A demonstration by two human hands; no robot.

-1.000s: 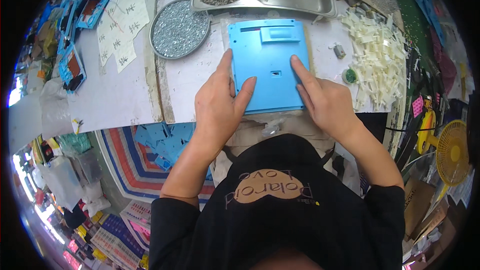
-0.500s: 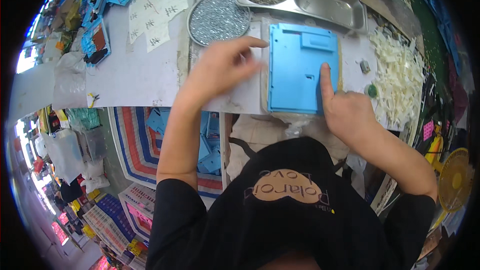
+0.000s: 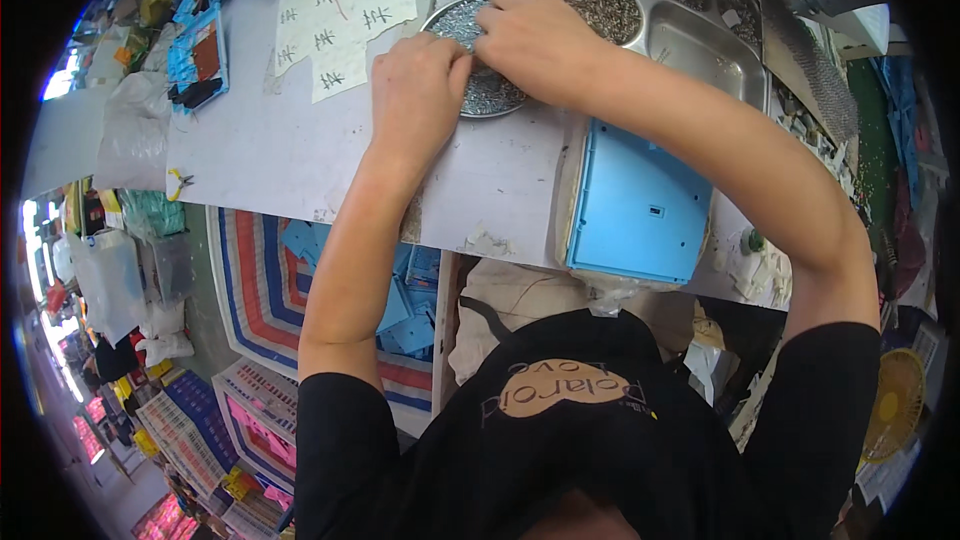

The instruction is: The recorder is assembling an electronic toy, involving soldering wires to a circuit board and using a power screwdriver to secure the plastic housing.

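Both my hands have come together over a round metal dish (image 3: 493,100) full of small silvery metal pieces. My left hand (image 3: 418,90) is at the dish's left side, thumb and fingers closed in a pinch. From the right, my right hand (image 3: 540,45) reaches over the dish with bent, closed fingers whose tips are partly hidden. Whatever either hand holds is too small or too covered to make out. A flat light-blue plastic panel (image 3: 635,210) with a small slot lies near the table's front edge, its upper right part under my right forearm.
Behind the dish stands a compartmented steel tray (image 3: 700,52) with small metal parts. Handwritten paper (image 3: 345,10) and blue assemblies (image 3: 195,60) lie left; cutters (image 3: 180,183) rest by the edge. A striped bag (image 3: 255,290) below contains blue pieces. White plastic bits (image 3: 755,270) lie right.
My right hand left the blue panel and crossed left to the dish. My left hand also moved up to the dish, and its fingers closed. The view shifted slightly.
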